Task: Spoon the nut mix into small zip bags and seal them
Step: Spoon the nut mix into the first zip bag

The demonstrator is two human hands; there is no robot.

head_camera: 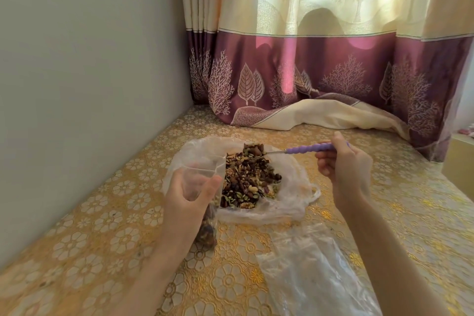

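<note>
**Nut mix bagging: spoon loaded, zip bag held open**

- Left hand point(188, 194): fingers and thumb curled round the upper part of a small zip bag point(198, 179), holding it upright with its mouth open. The bag's lower end hangs below the palm and shows nuts point(206, 232) already inside.
- Right hand point(342, 164): fingers curled round the handle end of a spoon point(289, 152), thumb up over the top. Handle is purple and ribbed; neck and bowl are metal.
- Spoon bowl: heaped with mix, raised just above the far edge of the pile, pointing left toward the zip bag but apart from it.
- Nut mix point(252, 179): loose pile of dark, tan and green pieces lying on a spread clear plastic bag point(287, 202), between the two hands, at the centre of the table.
- Plastic sheet point(315, 267): clear, crumpled, lying near the front edge under the right forearm, just beside the spread bag.
- Table point(123, 233): covered with a gold floral cloth; all items rest on it.
- Curtain point(320, 64): cream above, purple band with leaf and tree prints below; its hem bunches on the table's far side.
- Wall point(84, 72): plain grey, along the left.
</note>
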